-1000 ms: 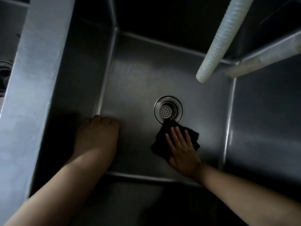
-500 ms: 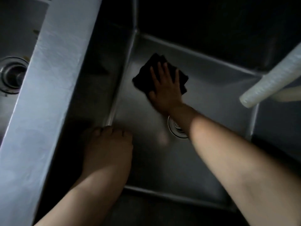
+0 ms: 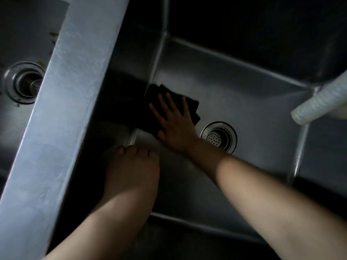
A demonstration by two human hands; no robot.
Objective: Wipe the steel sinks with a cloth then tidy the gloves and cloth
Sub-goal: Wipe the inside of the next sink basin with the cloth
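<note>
A deep steel sink fills the middle of the head view, with a round strainer drain in its floor. My right hand presses flat, fingers spread, on a dark cloth at the floor's left edge, where it meets the left wall. My left hand rests knuckles-up against the lower left wall, its fingers bent under and hidden from me. No gloves are in view.
A broad steel divider runs diagonally on the left. Beyond it lies a second sink with its own drain. The end of a white ribbed hose hangs in from the right above the sink.
My right hand has slid the cloth from the far left corner back toward me along the left wall, now just left of the drain. My left hand stays in place.
</note>
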